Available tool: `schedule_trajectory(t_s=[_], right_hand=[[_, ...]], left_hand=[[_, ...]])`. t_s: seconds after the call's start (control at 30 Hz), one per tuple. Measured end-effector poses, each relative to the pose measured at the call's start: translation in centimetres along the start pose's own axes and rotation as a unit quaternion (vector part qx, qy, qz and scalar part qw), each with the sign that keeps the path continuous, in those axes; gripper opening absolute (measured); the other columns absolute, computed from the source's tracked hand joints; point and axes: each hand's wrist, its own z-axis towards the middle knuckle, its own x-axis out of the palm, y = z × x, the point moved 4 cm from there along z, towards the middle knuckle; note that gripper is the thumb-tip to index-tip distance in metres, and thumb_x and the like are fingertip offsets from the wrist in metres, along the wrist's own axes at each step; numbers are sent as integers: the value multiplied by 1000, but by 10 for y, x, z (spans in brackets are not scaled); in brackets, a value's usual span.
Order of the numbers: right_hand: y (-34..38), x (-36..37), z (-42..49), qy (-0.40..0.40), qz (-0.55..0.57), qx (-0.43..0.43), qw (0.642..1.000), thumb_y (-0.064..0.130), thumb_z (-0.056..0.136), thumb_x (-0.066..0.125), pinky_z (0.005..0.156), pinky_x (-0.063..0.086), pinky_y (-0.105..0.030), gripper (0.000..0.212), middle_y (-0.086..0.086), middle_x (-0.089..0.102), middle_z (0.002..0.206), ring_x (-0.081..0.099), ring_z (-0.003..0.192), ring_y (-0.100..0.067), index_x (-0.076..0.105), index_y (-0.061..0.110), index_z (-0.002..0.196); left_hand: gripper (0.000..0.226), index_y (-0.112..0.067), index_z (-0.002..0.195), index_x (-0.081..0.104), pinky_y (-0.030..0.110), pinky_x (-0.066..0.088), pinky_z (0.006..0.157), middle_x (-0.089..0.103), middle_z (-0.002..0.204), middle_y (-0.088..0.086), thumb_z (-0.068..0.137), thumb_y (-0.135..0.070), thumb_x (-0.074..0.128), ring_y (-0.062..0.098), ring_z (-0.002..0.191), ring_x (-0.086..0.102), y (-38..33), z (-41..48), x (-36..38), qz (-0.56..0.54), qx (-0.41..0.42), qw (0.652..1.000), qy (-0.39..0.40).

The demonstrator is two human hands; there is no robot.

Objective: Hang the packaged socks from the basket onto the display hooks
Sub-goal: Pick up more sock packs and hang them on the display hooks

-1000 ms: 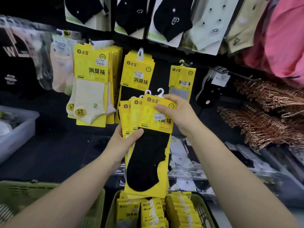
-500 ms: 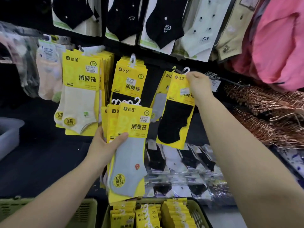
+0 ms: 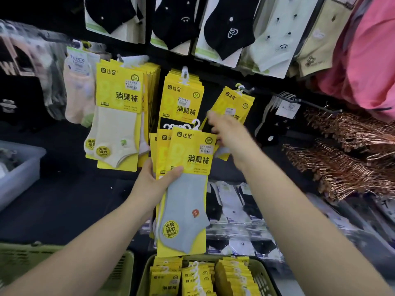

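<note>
Left grip (image 3: 154, 180) clasps sock packs (image 3: 186, 201), thumb in front; right grip (image 3: 228, 133) raised higher, blurred.

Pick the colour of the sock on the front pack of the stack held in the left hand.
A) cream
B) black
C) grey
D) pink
C: the front pack, with the left hand gripping it and the thumb across its face, shows a grey sock with a small red motif on a yellow card.

Bright, even light — right hand (image 3: 227, 133) blurred, edges bowed.
</note>
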Motion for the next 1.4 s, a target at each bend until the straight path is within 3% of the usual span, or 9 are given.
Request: schedule_trajectory(t_s=[0.17, 0.33, 0.43, 0.57, 0.83, 0.9, 1.03, 1.2, 1.4], right_hand=[[-14, 5, -27, -10, 27, -31, 999, 29, 71, 82, 61, 55, -23, 32, -2, 69, 91, 66, 71, -5, 64, 19, 96], [-25, -11, -17, 24, 151, 13, 988, 16, 84, 71, 71, 55, -25, 20, 3, 70, 98, 66, 79, -9, 65, 27, 100], [-22, -44, 1, -93, 198, 14, 976, 15, 94, 55, 73, 49, -33, 18, -1, 63, 84, 55, 73, -14, 66, 22, 82], [-4, -86, 38, -207, 86, 6, 974, 11, 88, 45, 53, 28, -25, 27, 4, 40, 62, 33, 55, -12, 55, 21, 65], [1, -73, 93, -129, -15, 41, 991, 13, 95, 46, 60, 33, -31, 30, -2, 38, 68, 35, 61, -17, 52, 17, 65], [0, -73, 95, -163, 2, 54, 985, 19, 93, 53, 66, 48, -32, 15, -4, 51, 80, 49, 72, -19, 65, 15, 87], [7, -77, 68, -305, -41, 14, 951, 22, 88, 57, 90, 48, -39, 24, -7, 54, 119, 54, 109, -26, 52, 19, 111], [13, 5, -13, 34, 16, -25, 999, 60, 72, 67, 64, 43, -20, 36, 14, 56, 93, 56, 83, 0, 52, 33, 90], [-1, 11, -32, -26, 66, -54, 996, 19, 71, 83, 56, 51, -18, 36, 9, 66, 84, 65, 68, -1, 55, 30, 90]], left_hand=[[76, -32, 117, 52, 32, 58, 69, 72, 105, -5, 48, -45, 81, 15, 90, 72, 3, -5, 9, -13, -10, 1000, 14], [81, -26, 124, 51, 36, 55, 81, 70, 112, -3, 51, -47, 77, 15, 97, 70, 3, -6, 11, -10, -2, 1000, 23], [65, -28, 119, 54, 36, 56, 77, 71, 109, -5, 59, -42, 75, 16, 95, 70, -2, -5, 7, -12, 19, 1000, 14], [48, -28, 119, 53, 27, 57, 69, 73, 105, -6, 75, -27, 72, 13, 93, 71, -9, -2, -3, 1, 42, 999, -5], [38, -35, 112, 53, 26, 57, 64, 72, 101, -11, 79, -24, 70, 10, 85, 72, -21, 2, -15, 30, 39, 999, 10], [38, -34, 111, 54, 20, 56, 58, 73, 97, -12, 79, -23, 70, 7, 82, 71, -24, 2, -12, 28, 42, 999, 14], [39, -34, 109, 55, 26, 57, 64, 74, 98, -10, 75, -27, 71, 10, 84, 72, -26, 1, -10, 13, 36, 999, 16], [60, -24, 128, 48, 28, 58, 68, 70, 113, -1, 73, -26, 71, 14, 92, 71, -28, 1, -2, -21, 39, 999, 17], [62, -31, 123, 50, 26, 58, 63, 72, 108, -3, 67, -26, 76, 14, 91, 72, -22, -4, 9, -38, 31, 998, 32]])
